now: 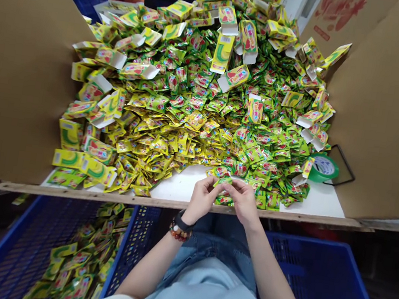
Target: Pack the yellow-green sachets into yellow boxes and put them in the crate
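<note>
My left hand point(202, 199) and my right hand point(244, 202) meet at the front edge of the white table point(183, 183). Both pinch a small green packet point(223, 179) between thumbs and fingers. More green packets point(271, 168) lie just beyond and beside my right hand. Yellow packets point(164, 134) are heaped farther to the left. Small yellow-green boxes point(222, 53), several with open white flaps, lie on top and around the heap. A black band and a beaded bracelet are on my left wrist.
Cardboard walls stand at left point(17, 67) and right point(387, 117). Green tape point(323, 169) lies by a black wire frame at right. Below the table edge, a blue crate point(119, 257) at left holds boxes; another blue crate point(349, 272) is at right.
</note>
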Demonstrator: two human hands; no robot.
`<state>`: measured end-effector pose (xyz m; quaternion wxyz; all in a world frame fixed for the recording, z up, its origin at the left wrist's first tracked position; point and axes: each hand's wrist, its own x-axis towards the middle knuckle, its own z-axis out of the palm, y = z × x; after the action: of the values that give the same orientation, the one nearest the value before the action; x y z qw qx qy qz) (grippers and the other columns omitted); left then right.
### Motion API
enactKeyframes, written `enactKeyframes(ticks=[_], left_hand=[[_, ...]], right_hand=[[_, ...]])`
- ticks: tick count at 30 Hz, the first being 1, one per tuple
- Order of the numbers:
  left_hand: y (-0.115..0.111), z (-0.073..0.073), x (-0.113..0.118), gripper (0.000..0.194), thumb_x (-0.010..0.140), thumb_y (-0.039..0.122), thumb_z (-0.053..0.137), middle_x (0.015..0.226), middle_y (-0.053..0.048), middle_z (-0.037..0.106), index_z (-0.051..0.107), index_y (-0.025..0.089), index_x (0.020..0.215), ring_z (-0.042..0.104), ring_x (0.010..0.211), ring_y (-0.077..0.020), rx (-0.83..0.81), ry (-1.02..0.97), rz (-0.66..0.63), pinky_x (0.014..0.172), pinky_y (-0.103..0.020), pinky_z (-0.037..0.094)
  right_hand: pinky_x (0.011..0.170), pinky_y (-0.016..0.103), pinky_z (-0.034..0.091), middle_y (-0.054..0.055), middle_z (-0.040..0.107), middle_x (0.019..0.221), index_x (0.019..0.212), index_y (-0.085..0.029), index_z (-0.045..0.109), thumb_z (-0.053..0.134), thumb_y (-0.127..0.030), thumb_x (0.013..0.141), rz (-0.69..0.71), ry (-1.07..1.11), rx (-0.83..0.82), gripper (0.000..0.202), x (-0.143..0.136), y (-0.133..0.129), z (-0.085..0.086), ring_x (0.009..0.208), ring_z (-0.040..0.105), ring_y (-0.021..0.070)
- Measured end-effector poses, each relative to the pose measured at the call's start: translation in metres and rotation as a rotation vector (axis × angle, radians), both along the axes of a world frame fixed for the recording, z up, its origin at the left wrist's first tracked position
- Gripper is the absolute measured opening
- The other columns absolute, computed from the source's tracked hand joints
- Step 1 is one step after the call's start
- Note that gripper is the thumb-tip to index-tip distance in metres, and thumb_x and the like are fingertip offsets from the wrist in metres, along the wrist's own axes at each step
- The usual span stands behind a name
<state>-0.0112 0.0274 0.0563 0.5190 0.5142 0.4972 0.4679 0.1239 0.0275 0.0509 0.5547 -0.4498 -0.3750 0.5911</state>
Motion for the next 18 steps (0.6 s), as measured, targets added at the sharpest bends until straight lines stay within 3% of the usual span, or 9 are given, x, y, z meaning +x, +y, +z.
enactKeyframes(ticks=[5, 9, 13, 15, 17, 18], left_hand=[[-0.006, -0.005, 0.002, 0.038, 0.069, 0.047, 0.076, 0.078, -0.001, 0.065, 0.064, 0.015, 0.087, 0.058, 0.068, -0.0117, -0.084, -0.147, -0.056, 0.065, -0.023, 0.049], [-0.018, -0.006, 0.004, 0.032, 0.069, 0.041, 0.077, 0.071, 0.001, 0.063, 0.062, 0.014, 0.079, 0.056, 0.063, -0.0110, -0.148, -0.130, -0.101, 0.061, -0.023, 0.047], [-0.019, -0.006, 0.000, 0.017, 0.079, 0.032, 0.064, 0.063, 0.002, 0.057, 0.059, 0.016, 0.074, 0.051, 0.057, -0.0107, 0.014, 0.257, -0.079, 0.055, -0.022, 0.039], [-0.005, -0.002, -0.009, 0.011, 0.081, 0.028, 0.062, 0.066, 0.001, 0.061, 0.062, 0.017, 0.077, 0.055, 0.061, -0.0125, 0.068, 0.471, -0.220, 0.058, -0.023, 0.040], [0.017, 0.002, -0.020, 0.010, 0.082, 0.028, 0.062, 0.076, -0.001, 0.067, 0.065, 0.018, 0.083, 0.061, 0.070, -0.0153, 0.076, 0.697, -0.351, 0.065, -0.024, 0.043], [0.029, 0.004, -0.024, 0.011, 0.084, 0.028, 0.062, 0.083, -0.003, 0.069, 0.066, 0.018, 0.086, 0.063, 0.077, -0.0172, 0.066, 0.835, -0.355, 0.070, -0.025, 0.045]], right_hand=[[0.060, 0.027, 0.047, -0.002, 0.064, 0.065, 0.071, -0.021, 0.069, 0.077, -0.041, 0.070, -0.049, -0.148, 0.090, 0.022, 0.003, -0.003, -0.002, 0.060, 0.057, 0.0140], [0.059, 0.026, 0.044, -0.002, 0.060, 0.066, 0.076, -0.021, 0.065, 0.066, -0.038, 0.081, -0.036, -0.345, 0.177, 0.018, 0.004, -0.014, -0.008, 0.061, 0.054, 0.0139], [0.061, 0.026, 0.047, 0.000, 0.065, 0.073, 0.082, -0.021, 0.064, 0.070, -0.040, 0.077, 0.102, -0.336, 0.141, 0.020, 0.010, -0.015, -0.017, 0.067, 0.058, 0.0156], [0.061, 0.027, 0.049, 0.000, 0.066, 0.074, 0.083, -0.021, 0.064, 0.075, -0.041, 0.071, 0.143, -0.268, 0.090, 0.026, 0.019, -0.010, -0.023, 0.067, 0.060, 0.0162], [0.058, 0.027, 0.049, -0.001, 0.065, 0.070, 0.080, -0.021, 0.062, 0.077, -0.043, 0.067, 0.019, -0.250, 0.062, 0.030, 0.028, -0.003, -0.027, 0.062, 0.059, 0.0155], [0.057, 0.027, 0.049, -0.002, 0.064, 0.067, 0.078, -0.021, 0.061, 0.077, -0.043, 0.066, -0.080, -0.261, 0.063, 0.030, 0.033, 0.000, -0.029, 0.060, 0.059, 0.0149]])
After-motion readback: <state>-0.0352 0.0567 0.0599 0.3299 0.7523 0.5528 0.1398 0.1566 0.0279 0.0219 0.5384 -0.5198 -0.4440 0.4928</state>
